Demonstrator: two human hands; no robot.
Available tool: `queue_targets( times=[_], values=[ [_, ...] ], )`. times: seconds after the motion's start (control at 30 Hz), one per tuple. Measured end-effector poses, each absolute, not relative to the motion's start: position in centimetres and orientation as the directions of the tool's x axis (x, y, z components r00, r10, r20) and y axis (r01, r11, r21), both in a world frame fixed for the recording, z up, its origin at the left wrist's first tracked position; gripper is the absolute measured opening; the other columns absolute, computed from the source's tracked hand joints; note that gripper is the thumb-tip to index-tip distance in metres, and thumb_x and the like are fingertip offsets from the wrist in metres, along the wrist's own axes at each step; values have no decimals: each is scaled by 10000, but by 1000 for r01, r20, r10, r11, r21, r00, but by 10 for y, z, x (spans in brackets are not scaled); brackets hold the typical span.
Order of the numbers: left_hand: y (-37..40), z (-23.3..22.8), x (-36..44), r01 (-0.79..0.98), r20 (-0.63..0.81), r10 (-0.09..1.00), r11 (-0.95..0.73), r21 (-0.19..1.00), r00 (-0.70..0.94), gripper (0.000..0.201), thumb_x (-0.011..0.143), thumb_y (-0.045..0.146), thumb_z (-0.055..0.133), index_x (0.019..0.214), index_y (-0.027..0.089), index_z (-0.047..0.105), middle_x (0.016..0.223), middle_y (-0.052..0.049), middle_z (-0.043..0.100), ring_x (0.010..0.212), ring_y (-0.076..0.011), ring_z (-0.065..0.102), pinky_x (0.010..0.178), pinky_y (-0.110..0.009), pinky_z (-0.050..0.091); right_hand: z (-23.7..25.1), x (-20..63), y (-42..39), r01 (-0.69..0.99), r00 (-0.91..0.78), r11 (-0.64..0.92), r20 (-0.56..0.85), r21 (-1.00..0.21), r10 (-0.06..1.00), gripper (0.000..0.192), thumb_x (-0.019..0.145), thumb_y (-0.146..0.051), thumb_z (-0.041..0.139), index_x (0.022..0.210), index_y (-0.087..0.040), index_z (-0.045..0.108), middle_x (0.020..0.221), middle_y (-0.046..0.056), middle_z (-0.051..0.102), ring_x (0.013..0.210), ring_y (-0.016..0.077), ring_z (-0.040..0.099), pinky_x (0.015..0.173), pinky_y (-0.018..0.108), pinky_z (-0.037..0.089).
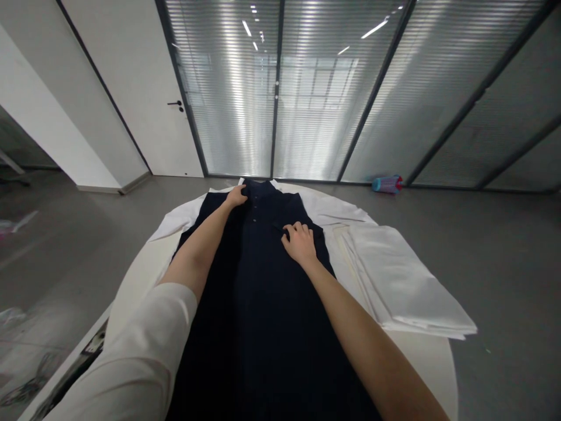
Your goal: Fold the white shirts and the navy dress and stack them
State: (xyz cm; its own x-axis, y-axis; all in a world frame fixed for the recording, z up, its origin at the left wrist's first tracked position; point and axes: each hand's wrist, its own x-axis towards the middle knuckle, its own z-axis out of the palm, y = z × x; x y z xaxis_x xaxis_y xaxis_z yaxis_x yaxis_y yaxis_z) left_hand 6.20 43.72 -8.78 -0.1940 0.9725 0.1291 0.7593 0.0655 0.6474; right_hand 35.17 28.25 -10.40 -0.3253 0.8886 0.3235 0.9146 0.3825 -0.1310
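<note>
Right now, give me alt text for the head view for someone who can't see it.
Two bare hands rest on a dark navy buttoned shirt spread on a white round table: left hand near the collar, right hand on the chest. Folded white cloth lies to the right.

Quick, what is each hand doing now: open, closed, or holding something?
Left hand: resting near the collar of the dark shirt; grip cannot be told.
Right hand: fingers curled, pressing on the shirt's chest; whether it pinches fabric cannot be told.
</note>
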Motion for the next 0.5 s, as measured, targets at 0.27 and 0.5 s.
queue_targets(
  times=[0.27, 0.5],
  values=[
    [458, -84, 60, 615, -3, 964, 172, 770, -266, 838, 812, 131, 729, 1537, 194, 315, 1204, -181, 643, 688, -134, 706, 635, -257, 583, -104, 352, 284, 908, -320, 385, 325, -162, 890, 299, 939, -291, 503, 1187, -228, 659, 1144, 118, 605, 1062, 289, 511, 901, 406, 378],
    [466, -89, 67, 613, 89, 956, 107, 783, -280, 788, 840, 141, 699, 1525, 212, 317, 1173, -147, 622, 676, -109, 690, 629, -243, 588, -103, 353, 284, 910, -317, 382, 325, -161, 891, 290, 932, -290, 516, 1171, -223, 666, 1140, 115, 611, 1056, 283, 517, 893, 402, 376]
  ],
)
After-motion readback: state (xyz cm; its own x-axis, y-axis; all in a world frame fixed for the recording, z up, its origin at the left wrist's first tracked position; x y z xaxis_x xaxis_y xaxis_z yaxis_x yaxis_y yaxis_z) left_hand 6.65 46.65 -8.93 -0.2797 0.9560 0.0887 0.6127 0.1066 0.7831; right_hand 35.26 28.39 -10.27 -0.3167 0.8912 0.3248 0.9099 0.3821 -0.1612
